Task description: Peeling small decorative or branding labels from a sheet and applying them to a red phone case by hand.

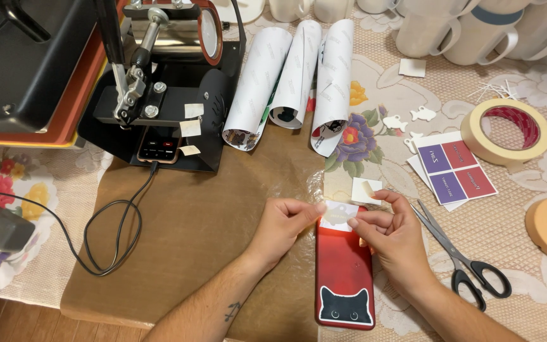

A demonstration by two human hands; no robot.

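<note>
Just below the middle of the frame, the left hand (pixel 284 223) and the right hand (pixel 392 229) met over a small white cut-out piece (pixel 339 214). Each hand pinched one edge of it between thumb and forefinger: the left hand gripped its left side, the right hand its right side (with the other fingers curled loosely beneath). The piece lay flat between the two grips, right over the top end of a red phone case (pixel 344 272) with a black cat face at its lower end; whether it touched the case I could not tell.

A pair of scissors (pixel 458 258) lay just right of the right hand, and a sheet of purple and red squares (pixel 454 168) sat above them. A roll of masking tape (pixel 506 131) rested at the upper right. Three rolled paper sheets (pixel 295 76) lay at the top centre beside a black mug press (pixel 159 82).
</note>
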